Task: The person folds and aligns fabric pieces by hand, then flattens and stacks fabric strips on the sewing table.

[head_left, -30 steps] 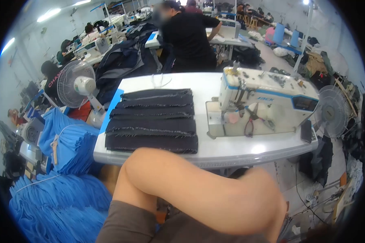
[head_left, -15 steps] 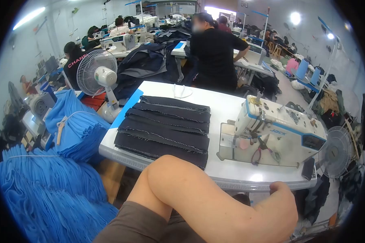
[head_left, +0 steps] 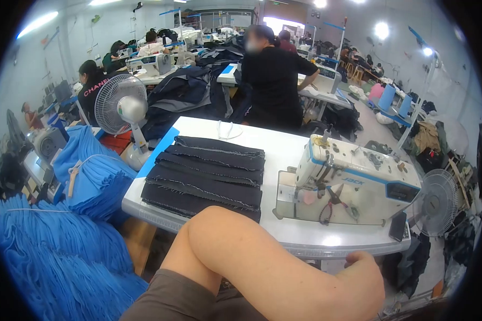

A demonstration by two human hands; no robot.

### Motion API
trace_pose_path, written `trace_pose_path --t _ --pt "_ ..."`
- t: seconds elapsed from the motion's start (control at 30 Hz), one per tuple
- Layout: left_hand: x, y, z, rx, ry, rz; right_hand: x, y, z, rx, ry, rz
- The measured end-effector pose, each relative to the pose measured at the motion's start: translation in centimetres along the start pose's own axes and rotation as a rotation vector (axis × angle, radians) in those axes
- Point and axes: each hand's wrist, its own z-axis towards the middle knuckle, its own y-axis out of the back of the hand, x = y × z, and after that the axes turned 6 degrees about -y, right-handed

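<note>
A bare bent forearm, seemingly my left one, crosses the lower middle of the view. My left hand [head_left: 361,283] is at its right end, just off the front edge of the white sewing table [head_left: 284,131]; its fingers are mostly hidden, so its grip cannot be made out. My right hand does not show. Dark fabric pieces [head_left: 203,174] with frayed edges lie in overlapping rows on the table. Right of them stands a white and blue sewing machine [head_left: 359,179]. Small thread snips [head_left: 334,198] with red handles rest against its base. A dark object [head_left: 397,227] lies at the table's right end.
Blue fabric bundles [head_left: 64,257] fill the lower left. One fan [head_left: 120,104] stands behind the table's left side, another [head_left: 439,203] at the right. A person in black [head_left: 276,80] works beyond the table. Thread cones [head_left: 386,98] sit on a rack at right.
The view has shifted, so the table, fabric pieces and machine appear slightly lower and farther left. My left hand appears slightly lower and farther left, its pose much the same.
</note>
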Motion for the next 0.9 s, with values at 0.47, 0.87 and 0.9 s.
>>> trace_pose_path --t 0.47,0.87,0.9 --pt "0.9 -0.2 1.2 -0.040 0.031 -0.090 -7.5 0.0 0.3 -0.050 -0.167 0.245" --pt "0.5 0.2 2.7 -0.073 0.014 -0.126 -13.3 0.0 -0.1 -0.136 -0.283 0.480" --pt "0.9 -0.4 2.7 -0.077 0.035 -0.114 -13.2 0.2 0.6 -0.127 -0.281 0.486"
